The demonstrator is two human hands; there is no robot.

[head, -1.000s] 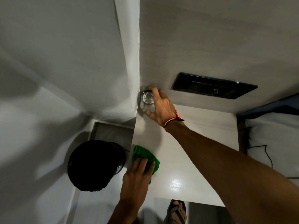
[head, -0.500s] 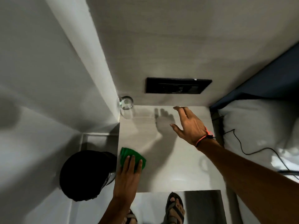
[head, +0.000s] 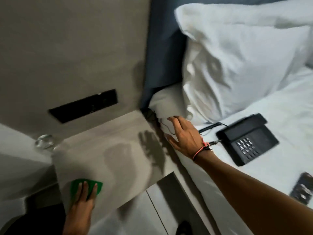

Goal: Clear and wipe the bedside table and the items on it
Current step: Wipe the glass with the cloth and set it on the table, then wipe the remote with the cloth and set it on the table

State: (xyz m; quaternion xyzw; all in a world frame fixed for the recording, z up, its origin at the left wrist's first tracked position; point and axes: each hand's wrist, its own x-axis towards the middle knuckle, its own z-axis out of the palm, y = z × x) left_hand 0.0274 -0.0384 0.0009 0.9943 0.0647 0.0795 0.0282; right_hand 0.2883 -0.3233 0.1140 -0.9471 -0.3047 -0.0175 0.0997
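The pale bedside table (head: 110,150) fills the lower left. A clear drinking glass (head: 44,143) stands at its far left corner, against the wall. My left hand (head: 83,199) lies flat on a green cloth (head: 84,185) at the table's near left edge, pressing it down. My right hand (head: 184,134) hovers with spread fingers over the bed's edge, just right of the table, holding nothing. A black desk phone (head: 245,141) lies on the white sheet to the right of that hand, its cord running back toward the table.
A black socket panel (head: 83,106) is set in the wall behind the table. White pillows (head: 237,65) lean on a blue headboard (head: 162,56). A dark remote (head: 303,187) lies on the bed at far right. A black bin (head: 33,223) stands at lower left.
My right hand let go of the glass at the table's corner and swung right across the table to the bed's edge. The view turned right, showing the bed and phone. The left hand stayed on the cloth.
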